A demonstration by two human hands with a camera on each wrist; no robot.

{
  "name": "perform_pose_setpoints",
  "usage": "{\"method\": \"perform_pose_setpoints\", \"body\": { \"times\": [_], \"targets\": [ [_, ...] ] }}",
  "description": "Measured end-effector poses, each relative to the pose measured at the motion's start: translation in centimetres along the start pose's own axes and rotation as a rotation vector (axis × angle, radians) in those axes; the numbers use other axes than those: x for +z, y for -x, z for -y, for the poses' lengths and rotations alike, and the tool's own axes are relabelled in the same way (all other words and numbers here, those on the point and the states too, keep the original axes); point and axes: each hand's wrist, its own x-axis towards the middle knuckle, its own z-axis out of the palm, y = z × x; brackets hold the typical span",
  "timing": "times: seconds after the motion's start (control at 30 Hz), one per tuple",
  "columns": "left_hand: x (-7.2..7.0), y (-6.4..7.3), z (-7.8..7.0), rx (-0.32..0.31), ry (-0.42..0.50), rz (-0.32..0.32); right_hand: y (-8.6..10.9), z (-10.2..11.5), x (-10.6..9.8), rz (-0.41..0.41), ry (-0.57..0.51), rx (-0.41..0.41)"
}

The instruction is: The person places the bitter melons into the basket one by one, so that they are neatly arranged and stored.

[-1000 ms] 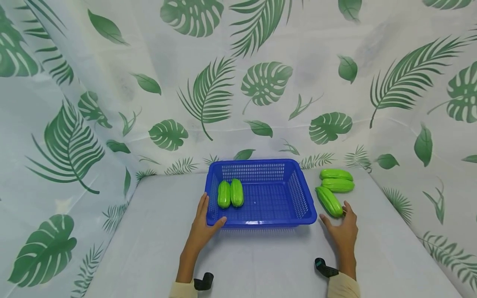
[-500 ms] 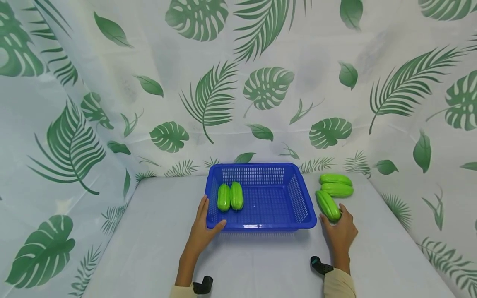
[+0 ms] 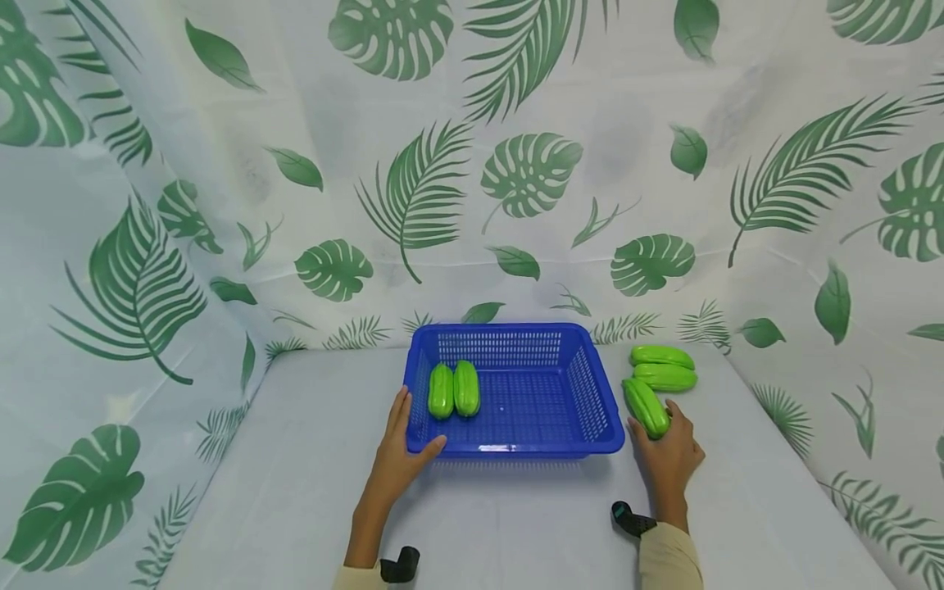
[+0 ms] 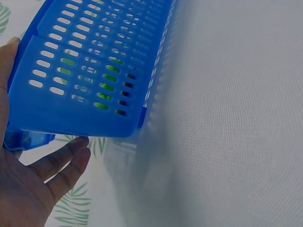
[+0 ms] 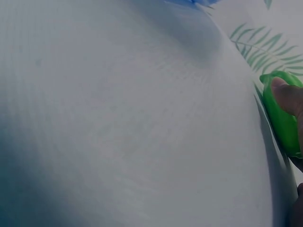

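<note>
In the head view a blue plastic basket [image 3: 516, 448] stands at the middle. My left hand [image 3: 396, 460] rests at its near left corner, thumb over the front rim and straight fingers along the left side. In the left wrist view the fingers [image 4: 71, 172] lie spread by the corner. To the right of the basket my right hand [image 3: 669, 451] holds the near end of a glossy, ribbed green fruit [image 3: 645, 403], its type unclear. The right wrist view has the thumb pressed on the fruit [image 5: 281, 113]; most of that hand is cut off.
Two similar green fruits [image 3: 453, 390] lie side by side in the basket's left part. Two more [image 3: 664, 367] lie on the white table [image 3: 516, 533] behind the held one. A leaf-patterned cloth [image 3: 457, 197] hangs close behind the basket.
My right hand has moved in to the left and its fingers have closed round the near end of the green fruit. My left hand has stayed at the basket's corner.
</note>
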Motion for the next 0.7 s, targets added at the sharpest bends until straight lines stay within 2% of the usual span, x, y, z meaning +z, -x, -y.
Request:
{"method": "perform_pose_setpoints", "body": {
  "times": [0.3, 0.7],
  "targets": [
    [0.07, 0.05, -0.19, 0.002, 0.001, 0.005, -0.1, 0.22, 0.1, 0.013, 0.033, 0.021],
    [0.02, -0.01, -0.17, -0.003, -0.002, 0.001, -0.32, 0.21, 0.74, -0.013, 0.053, 0.012]
  ]
}}
